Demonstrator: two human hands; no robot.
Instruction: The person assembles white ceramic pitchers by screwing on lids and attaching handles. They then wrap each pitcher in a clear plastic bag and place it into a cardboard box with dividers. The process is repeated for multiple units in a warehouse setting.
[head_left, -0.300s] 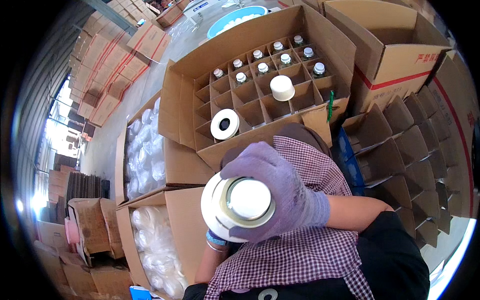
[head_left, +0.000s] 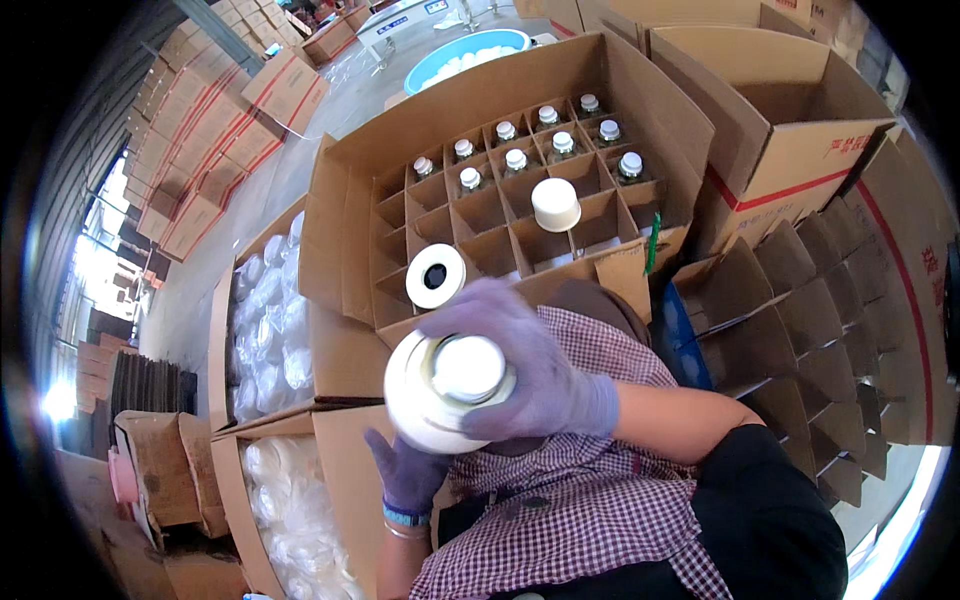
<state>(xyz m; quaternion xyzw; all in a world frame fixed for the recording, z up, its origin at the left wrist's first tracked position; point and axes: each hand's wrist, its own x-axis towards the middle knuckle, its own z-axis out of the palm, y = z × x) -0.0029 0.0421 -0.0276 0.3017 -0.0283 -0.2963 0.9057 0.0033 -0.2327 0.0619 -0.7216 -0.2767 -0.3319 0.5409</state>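
A round white jar (head_left: 445,392) with a white lid is held close under the camera. My right hand (head_left: 540,375), in a purple glove, is wrapped over the jar's lid and side. My left hand (head_left: 410,475), also purple-gloved, supports the jar from below. Behind them stands an open cardboard box (head_left: 350,200) with a grid of dividers. Several capped bottles (head_left: 515,160) fill its far cells. A white cup-like lid (head_left: 555,203) and a roll of white tape (head_left: 435,276) rest on the dividers.
Boxes of clear plastic-wrapped items (head_left: 270,330) lie at the left. Empty divided cartons (head_left: 800,340) stand at the right, a larger open carton (head_left: 790,110) behind them. A green pen (head_left: 652,243) hangs on the box edge. Stacked cartons (head_left: 210,150) line the far left; a blue tub (head_left: 465,55) sits behind.
The jar has shifted slightly left and lower in view, and my right hand has turned on its lid.
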